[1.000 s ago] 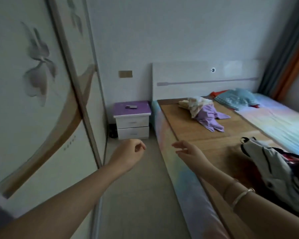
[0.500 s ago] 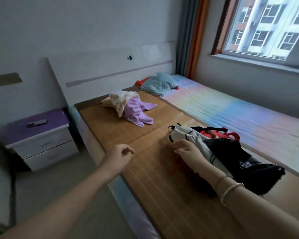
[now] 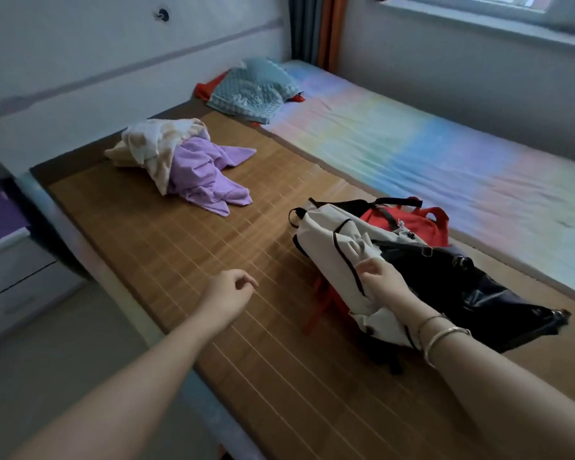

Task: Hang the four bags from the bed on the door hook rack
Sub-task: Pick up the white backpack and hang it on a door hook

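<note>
A pile of bags lies on the bamboo mat (image 3: 186, 247) of the bed. On top is a cream bag (image 3: 326, 240) with black trim. A black bag (image 3: 478, 293) lies to its right, and a red bag (image 3: 409, 220) shows behind them. Red straps (image 3: 319, 307) stick out under the cream bag. My right hand (image 3: 382, 280) rests on the cream bag, fingers pinching its cloth. My left hand (image 3: 229, 293) hovers over the mat to the left of the pile, loosely curled and holding nothing. No door or hook rack is in view.
A heap of cream and purple clothes (image 3: 183, 161) lies further up the mat. A teal pillow (image 3: 253, 88) sits by the headboard. A pastel sheet (image 3: 445, 154) covers the far half of the bed. A purple-topped nightstand (image 3: 0, 240) stands at left; floor (image 3: 47, 376) lies below.
The view has swung right from the wardrobe toward the bed. Both hands moved over the mat, and my right hand went from reaching in the air to gripping the cream bag.
</note>
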The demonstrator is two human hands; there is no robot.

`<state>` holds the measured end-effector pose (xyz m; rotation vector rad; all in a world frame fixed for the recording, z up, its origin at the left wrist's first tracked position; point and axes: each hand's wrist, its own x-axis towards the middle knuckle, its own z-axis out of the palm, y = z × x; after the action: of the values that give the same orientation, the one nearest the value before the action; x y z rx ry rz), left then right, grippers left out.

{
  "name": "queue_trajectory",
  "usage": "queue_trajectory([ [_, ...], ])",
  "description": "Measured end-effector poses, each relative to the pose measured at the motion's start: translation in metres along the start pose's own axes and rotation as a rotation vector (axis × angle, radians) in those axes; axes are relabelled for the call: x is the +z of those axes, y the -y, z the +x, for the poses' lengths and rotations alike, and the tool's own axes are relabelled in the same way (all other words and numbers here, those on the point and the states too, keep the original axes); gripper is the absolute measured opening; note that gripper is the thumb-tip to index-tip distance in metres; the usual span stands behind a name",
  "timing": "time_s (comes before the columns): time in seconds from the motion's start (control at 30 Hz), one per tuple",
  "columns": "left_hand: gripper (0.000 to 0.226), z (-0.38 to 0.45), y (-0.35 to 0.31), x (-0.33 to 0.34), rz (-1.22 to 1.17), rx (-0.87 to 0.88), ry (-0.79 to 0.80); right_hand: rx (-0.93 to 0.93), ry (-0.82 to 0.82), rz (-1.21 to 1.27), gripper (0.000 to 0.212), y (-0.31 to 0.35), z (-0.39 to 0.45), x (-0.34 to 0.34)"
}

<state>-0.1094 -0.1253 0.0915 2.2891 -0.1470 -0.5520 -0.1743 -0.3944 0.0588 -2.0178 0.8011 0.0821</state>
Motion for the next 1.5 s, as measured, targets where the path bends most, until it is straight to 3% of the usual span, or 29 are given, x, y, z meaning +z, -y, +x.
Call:
queue_trajectory([
  [0.13, 0.021, 0.069, 0.013, 0.002, 0.018, -0.048, 0.073, 0.007, -0.027, -0.091, 0.034, -0.002, 0.052, 0.033],
  [0.37, 0.020, 0.159, 0.035, 0.009, -0.034, -0.121, 0.180, -0.056, -0.044, -0.499, 0.034, 0.011, 0.137, 0.076],
  [0.57, 0.019, 0.198, 0.055, 0.012, -0.124, -0.210, 0.204, 0.151, 0.097, -0.846, 0.032, 0.006, 0.195, 0.087],
  [0.67, 0.020, 0.207, 0.059, 0.012, -0.141, -0.228, 0.215, 0.124, 0.070, -0.881, 0.029, 0.006, 0.200, 0.090],
  [0.77, 0.020, 0.208, 0.056, 0.013, -0.136, -0.220, 0.229, 0.112, 0.027, -0.720, 0.029, 0.007, 0.196, 0.084],
  [1.0, 0.026, 0.191, 0.011, 0.021, -0.124, -0.113, 0.262, 0.162, -0.145, 0.011, 0.017, 0.028, 0.159, 0.027],
  [1.23, 0.056, 0.142, -0.058, 0.022, -0.125, 0.047, 0.296, 0.067, -0.300, 0.336, 0.052, 0.049, 0.097, -0.029],
  [1.4, 0.059, 0.096, -0.115, 0.017, -0.234, 0.119, 0.305, -0.074, -0.293, 0.478, 0.012, 0.068, 0.029, -0.057],
  [1.5, 0.061, 0.071, -0.148, 0.016, -0.350, 0.172, 0.360, -0.193, -0.186, 0.522, 0.009, 0.071, -0.025, -0.072],
])
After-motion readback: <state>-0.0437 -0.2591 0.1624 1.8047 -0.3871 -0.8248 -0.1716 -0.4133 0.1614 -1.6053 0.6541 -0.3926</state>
